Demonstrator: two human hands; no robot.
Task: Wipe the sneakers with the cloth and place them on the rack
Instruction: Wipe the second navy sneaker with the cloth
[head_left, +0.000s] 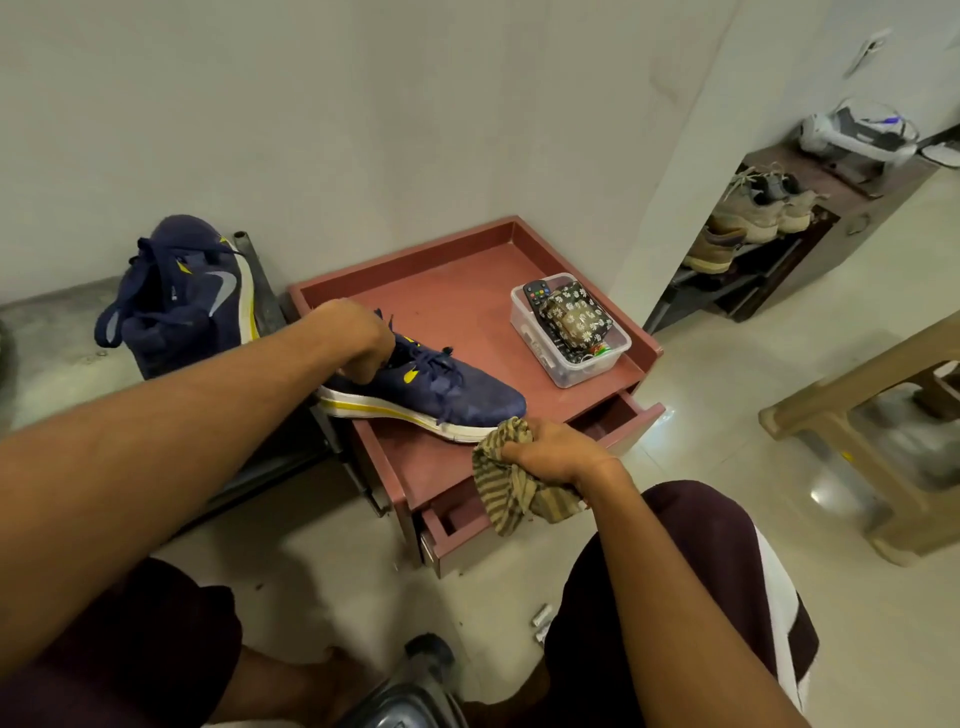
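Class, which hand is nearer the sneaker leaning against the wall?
Left. The left hand grips the collar of the other sneaker, just right of the leaning sneaker. The right hand holds the cloth at the other sneaker's toe, farther off.
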